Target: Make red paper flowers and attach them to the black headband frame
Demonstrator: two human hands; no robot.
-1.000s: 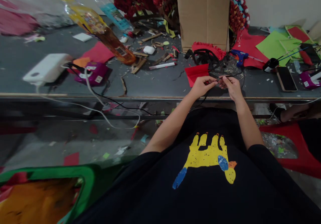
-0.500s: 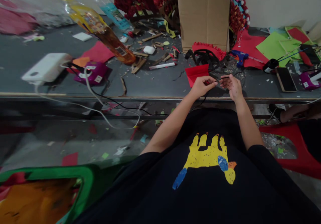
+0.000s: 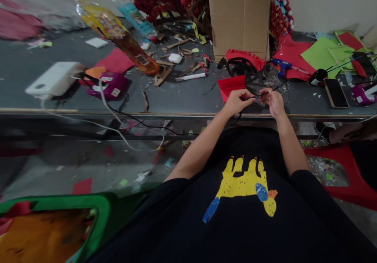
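Observation:
Close to the table's front edge, my left hand [image 3: 238, 101] is closed, thumb and fingers pinching a thin black strip [image 3: 256, 95]. My right hand [image 3: 274, 101] has its fingers curled round the same strip just to the right, and one end of the strip sticks out beyond them. A small gap separates the two hands. Behind my left hand lies a folded red paper piece [image 3: 230, 85]. Further back, a coil of black strips [image 3: 242, 66] rests by a red fringed piece [image 3: 253, 59]. Whether the held strip joins the coil, I cannot tell.
A glue gun [image 3: 282, 67] and a phone [image 3: 336, 93] lie to the right. A marker [image 3: 191, 77], a tall bottle [image 3: 129, 49] and a purple power socket [image 3: 109, 86] are on the left. A cardboard panel [image 3: 240, 19] stands behind.
The fingers of my right hand have curled in a little and shifted on the black strip, which now shows more plainly between the hands. My left hand has hardly moved.

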